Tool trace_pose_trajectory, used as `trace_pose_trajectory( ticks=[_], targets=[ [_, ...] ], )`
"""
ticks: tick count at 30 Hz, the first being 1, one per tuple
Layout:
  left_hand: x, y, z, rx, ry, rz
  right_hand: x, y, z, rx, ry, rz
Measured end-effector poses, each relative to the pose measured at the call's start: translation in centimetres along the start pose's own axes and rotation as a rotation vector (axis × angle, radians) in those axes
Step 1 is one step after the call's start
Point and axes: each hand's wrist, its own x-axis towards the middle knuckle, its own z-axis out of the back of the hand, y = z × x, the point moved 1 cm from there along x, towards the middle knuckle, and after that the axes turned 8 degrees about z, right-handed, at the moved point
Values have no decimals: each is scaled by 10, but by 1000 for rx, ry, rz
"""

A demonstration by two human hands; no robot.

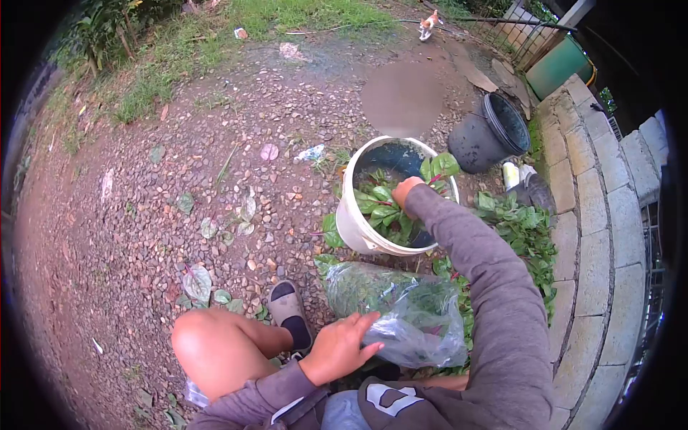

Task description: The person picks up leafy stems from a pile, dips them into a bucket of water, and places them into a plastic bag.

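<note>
My right hand [408,193] reaches over the near right part of a white bucket [351,218], its fingers closed on leafy greens [383,204] with red stems. One large leaf [443,165] sticks up past the rim beside the wrist. More leaves fill the near part of the bucket, while its dark inner wall shows at the far side. Low in front of me, my left hand [338,350] is open with fingers stretched out, palm down, by a clear plastic bag [401,308]. Green stuff shows through the bag, which lies just in front of the bucket.
A pile of leafy greens [519,233] lies on the right along a concrete block wall [591,215]. Behind it stands a dark bucket [476,143]. Loose leaves [197,282] are scattered over the gravel at left. A small orange-and-white animal [428,26] is far back.
</note>
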Motion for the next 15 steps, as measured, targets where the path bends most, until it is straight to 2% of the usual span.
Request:
trace_pose_trajectory(
  ticks=[6,7,10,11,14,15],
  targets=[
    [19,9,9,-180,202,57,85,2,-82,423,-114,94],
    [24,12,8,-200,222,65,100,1,-98,447,20,112],
    [37,12,8,-220,269,57,119,5,-128,382,24,118],
    [39,10,8,-220,283,50,131,3,-148,394,-56,152],
    [39,3,7,-216,334,56,117,2,-133,348,-122,23],
    [38,0,7,-197,327,43,101,-3,-119,340,-147,59]
  ],
)
